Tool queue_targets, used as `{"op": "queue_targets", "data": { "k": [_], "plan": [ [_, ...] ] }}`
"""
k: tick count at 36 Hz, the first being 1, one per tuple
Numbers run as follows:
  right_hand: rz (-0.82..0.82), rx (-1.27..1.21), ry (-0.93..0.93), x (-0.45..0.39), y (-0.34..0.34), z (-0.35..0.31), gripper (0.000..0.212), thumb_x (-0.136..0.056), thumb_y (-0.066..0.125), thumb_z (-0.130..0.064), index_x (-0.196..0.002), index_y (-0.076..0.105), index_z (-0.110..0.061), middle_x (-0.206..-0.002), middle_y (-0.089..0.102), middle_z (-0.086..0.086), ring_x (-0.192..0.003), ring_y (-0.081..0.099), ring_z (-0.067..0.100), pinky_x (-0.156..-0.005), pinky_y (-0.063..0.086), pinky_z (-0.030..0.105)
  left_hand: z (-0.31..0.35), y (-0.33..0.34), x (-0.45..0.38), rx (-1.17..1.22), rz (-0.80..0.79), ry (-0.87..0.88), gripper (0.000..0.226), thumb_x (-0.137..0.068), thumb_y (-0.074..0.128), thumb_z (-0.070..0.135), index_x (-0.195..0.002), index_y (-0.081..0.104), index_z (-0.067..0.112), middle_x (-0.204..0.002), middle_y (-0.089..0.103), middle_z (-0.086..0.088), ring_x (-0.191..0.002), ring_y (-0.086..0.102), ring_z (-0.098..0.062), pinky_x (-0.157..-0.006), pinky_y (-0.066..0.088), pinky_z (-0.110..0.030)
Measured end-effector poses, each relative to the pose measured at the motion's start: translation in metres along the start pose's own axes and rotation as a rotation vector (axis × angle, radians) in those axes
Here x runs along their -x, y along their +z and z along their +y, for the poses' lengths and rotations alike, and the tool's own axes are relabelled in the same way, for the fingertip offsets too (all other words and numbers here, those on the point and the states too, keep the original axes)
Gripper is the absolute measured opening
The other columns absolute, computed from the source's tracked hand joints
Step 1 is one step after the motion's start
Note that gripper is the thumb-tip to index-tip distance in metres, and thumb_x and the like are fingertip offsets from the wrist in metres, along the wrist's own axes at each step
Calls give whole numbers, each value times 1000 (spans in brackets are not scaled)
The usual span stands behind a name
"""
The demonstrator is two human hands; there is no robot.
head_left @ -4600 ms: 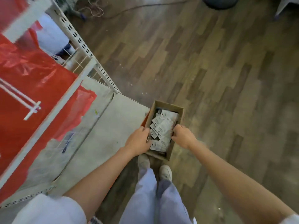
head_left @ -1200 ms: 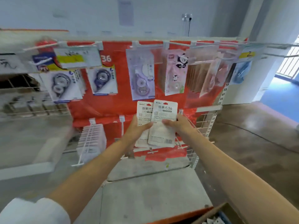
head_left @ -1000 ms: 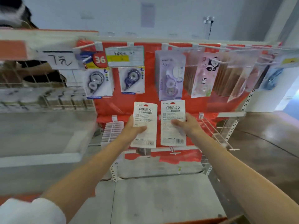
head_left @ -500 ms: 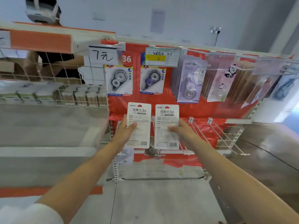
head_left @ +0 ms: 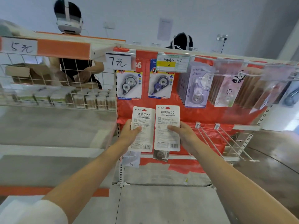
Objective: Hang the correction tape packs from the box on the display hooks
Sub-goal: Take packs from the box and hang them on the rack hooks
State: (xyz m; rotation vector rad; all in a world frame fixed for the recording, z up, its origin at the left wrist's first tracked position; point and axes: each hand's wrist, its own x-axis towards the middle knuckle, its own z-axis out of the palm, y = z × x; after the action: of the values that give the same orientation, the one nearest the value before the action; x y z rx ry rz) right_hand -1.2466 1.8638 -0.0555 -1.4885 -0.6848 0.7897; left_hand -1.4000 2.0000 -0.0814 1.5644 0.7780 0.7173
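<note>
My left hand (head_left: 129,135) pinches one correction tape pack (head_left: 143,129), thumb across its printed back. My right hand (head_left: 182,135) grips a second pack (head_left: 167,126) likewise. Both packs are upright, side by side, edges nearly touching, raised before the red backing panel (head_left: 226,115). Bare display hooks (head_left: 215,143) project just right of my right hand. Hung tape packs (head_left: 129,84) fill the row above.
</note>
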Motion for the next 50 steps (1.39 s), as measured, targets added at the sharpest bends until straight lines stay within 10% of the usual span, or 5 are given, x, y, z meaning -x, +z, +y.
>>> {"op": "queue_targets", "data": {
  "k": [5, 24, 30, 45, 50],
  "plan": [
    [-3, -16, 46, -4, 19, 2, 34, -93, 59, -11, -127, 54, -9, -118, 67, 6, -106, 66, 25, -94, 51, 48, 12, 16, 4, 73, -42, -27, 26, -102, 43, 25, -127, 47, 20, -130, 58, 0, -118, 55, -24, -103, 43, -49],
    [218, 358, -15, -11, 23, 18, 39, -89, 65, -19, -121, 47, -6, -117, 62, 6, -106, 62, 25, -92, 50, 40, 10, 39, 10, -26, -235, -35, 42, -102, 42, 32, -137, 34, 10, -130, 52, -6, -112, 54, -17, -82, 44, -25],
    [-164, 384, -30, 8, 26, 8, 28, -88, 63, -10, -107, 44, -16, -106, 60, 1, -101, 59, 18, -88, 50, 33, 13, 37, 17, 71, -447, -79, 57, -87, 55, 47, -134, 48, 15, -128, 60, -7, -118, 57, -21, -104, 44, -40],
    [29, 351, -221, 2, 20, 9, 24, -90, 65, -12, -112, 59, -17, -123, 54, 2, -116, 51, 13, -87, 41, 20, 4, 3, 0, 238, -165, -28, 14, -83, 60, -11, -91, 64, 0, -88, 62, -23, -83, 58, -35, -90, 47, -54],
    [131, 178, -64, -3, 22, 12, 62, -80, 76, -18, -130, 40, -12, -121, 52, 2, -112, 52, 19, -87, 49, 29, 7, 3, 3, 263, -187, -10, 22, -80, 61, -15, -85, 64, 6, -63, 67, -1, -53, 58, -11, -56, 49, -23]
  ]
}}
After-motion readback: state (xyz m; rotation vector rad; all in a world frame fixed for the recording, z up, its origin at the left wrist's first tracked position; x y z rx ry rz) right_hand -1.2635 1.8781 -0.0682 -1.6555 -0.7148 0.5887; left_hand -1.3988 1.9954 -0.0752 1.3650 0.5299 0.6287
